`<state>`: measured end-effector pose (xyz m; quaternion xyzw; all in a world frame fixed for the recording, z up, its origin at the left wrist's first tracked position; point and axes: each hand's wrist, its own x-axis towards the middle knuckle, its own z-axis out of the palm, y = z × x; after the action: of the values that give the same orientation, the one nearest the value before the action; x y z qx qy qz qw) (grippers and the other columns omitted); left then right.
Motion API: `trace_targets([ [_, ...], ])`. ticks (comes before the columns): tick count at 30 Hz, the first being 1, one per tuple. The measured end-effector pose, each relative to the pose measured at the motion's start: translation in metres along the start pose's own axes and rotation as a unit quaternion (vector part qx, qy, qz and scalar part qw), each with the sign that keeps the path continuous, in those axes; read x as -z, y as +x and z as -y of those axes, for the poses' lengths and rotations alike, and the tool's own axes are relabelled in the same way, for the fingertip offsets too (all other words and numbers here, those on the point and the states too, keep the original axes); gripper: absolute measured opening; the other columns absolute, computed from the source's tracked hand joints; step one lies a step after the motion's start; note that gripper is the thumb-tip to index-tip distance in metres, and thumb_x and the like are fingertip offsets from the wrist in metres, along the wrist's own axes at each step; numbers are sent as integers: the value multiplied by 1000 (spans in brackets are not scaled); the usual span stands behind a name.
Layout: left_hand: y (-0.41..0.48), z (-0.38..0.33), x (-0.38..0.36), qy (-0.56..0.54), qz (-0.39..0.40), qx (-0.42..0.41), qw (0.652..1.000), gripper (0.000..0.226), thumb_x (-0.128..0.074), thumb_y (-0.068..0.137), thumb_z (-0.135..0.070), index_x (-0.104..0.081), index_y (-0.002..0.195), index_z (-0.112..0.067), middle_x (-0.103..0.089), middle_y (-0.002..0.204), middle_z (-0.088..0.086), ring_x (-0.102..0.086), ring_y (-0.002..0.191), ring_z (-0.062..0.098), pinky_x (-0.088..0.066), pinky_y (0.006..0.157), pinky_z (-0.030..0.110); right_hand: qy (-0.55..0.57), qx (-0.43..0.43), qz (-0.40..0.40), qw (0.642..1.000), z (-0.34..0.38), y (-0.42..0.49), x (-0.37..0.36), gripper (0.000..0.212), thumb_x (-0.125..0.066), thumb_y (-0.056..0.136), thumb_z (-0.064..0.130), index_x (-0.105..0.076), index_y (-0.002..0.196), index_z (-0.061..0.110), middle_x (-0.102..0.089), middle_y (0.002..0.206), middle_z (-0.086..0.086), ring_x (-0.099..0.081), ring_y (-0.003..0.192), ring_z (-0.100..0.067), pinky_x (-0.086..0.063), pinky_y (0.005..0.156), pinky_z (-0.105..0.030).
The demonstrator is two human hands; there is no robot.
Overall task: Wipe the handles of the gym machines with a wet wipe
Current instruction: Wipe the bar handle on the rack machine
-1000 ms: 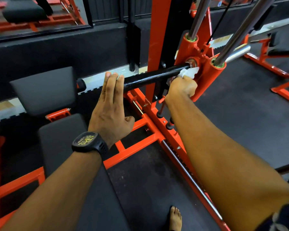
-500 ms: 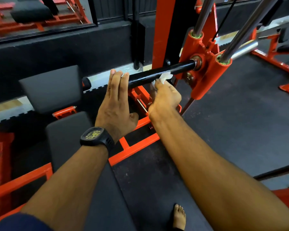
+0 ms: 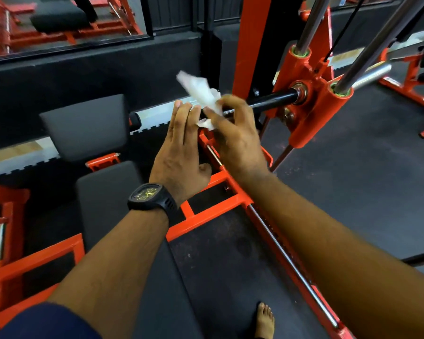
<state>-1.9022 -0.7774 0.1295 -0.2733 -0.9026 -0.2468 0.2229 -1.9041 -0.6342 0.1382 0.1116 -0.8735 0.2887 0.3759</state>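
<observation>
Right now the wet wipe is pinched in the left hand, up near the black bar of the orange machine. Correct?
No: the head view shows the right hand pinching the wet wipe near the black bar of the orange machine; the left hand, fingers straight, does not grip it.

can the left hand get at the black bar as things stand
Likely yes: the left hand is open with its fingertips right at the black bar, nothing between; the right hand, pinching the wipe, sits beside it.
</observation>
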Motion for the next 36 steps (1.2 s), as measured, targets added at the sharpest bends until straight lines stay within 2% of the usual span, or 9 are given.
trace_targets([
  [4,-1,-2,0,-17,-4,13,1000,101,-65,61,-7,-20,150,6,-22,158,21,-9,153,35,-33,118,48,-60,65,29,996,-4,18,2,31,-58,91,-3,-67,120,-2,-65,125,-16,-57,118,-27,-38,107,-27],
  [8,-1,-2,-1,-18,-1,22,1000,102,-67,62,-7,-18,151,5,-21,158,20,-9,153,34,-31,120,46,-76,126,190,971,-4,35,19,39,-44,90,6,-63,123,1,-64,123,-14,-57,115,-29,-44,103,-35],
  [11,-1,-2,0,-7,9,29,1000,103,-68,64,-7,-18,153,3,-19,159,18,-8,154,32,-30,120,43,-143,64,230,960,-20,57,41,47,-39,89,1,-61,130,6,-62,125,-12,-56,117,-30,-46,102,-45],
  [15,0,-4,-1,27,15,30,999,104,-69,65,-14,-16,152,2,-20,158,19,-9,153,33,-26,122,44,-141,109,292,939,-5,52,40,58,-43,85,-3,-51,141,6,-54,136,-12,-49,127,-28,-39,109,-36],
  [21,0,-6,2,12,14,39,999,102,-69,66,-11,-18,153,2,-20,158,19,-9,153,32,-30,120,43,-85,-12,219,972,-24,63,48,47,-46,95,1,-48,142,7,-65,123,-12,-60,114,-27,-48,99,-43],
  [24,0,-7,2,16,16,41,999,103,-71,66,-11,-17,153,3,-20,158,19,-10,153,33,-29,121,44,-16,29,223,974,-5,56,46,44,-52,95,3,-50,139,8,-70,112,-9,-64,104,-24,-52,91,-39],
  [27,-1,-7,2,4,14,41,999,101,-68,66,-9,-19,153,3,-20,158,19,-10,153,33,-29,121,43,-116,51,274,953,-21,65,51,47,-50,92,-5,-59,136,12,-64,129,-9,-57,121,-26,-45,104,-39],
  [31,0,-3,1,10,9,39,999,98,-65,66,-12,-20,153,2,-21,158,18,-11,153,31,-29,121,41,-174,-67,270,945,-49,83,67,51,-44,85,-9,-66,126,12,-67,124,-12,-59,118,-32,-46,102,-45],
  [36,1,-4,-4,3,1,49,999,98,-66,67,-13,-20,152,1,-21,157,17,-10,153,31,-32,120,41,-155,13,305,940,-31,75,54,50,-46,90,-7,-60,134,12,-64,128,-9,-55,121,-27,-44,104,-39],
])
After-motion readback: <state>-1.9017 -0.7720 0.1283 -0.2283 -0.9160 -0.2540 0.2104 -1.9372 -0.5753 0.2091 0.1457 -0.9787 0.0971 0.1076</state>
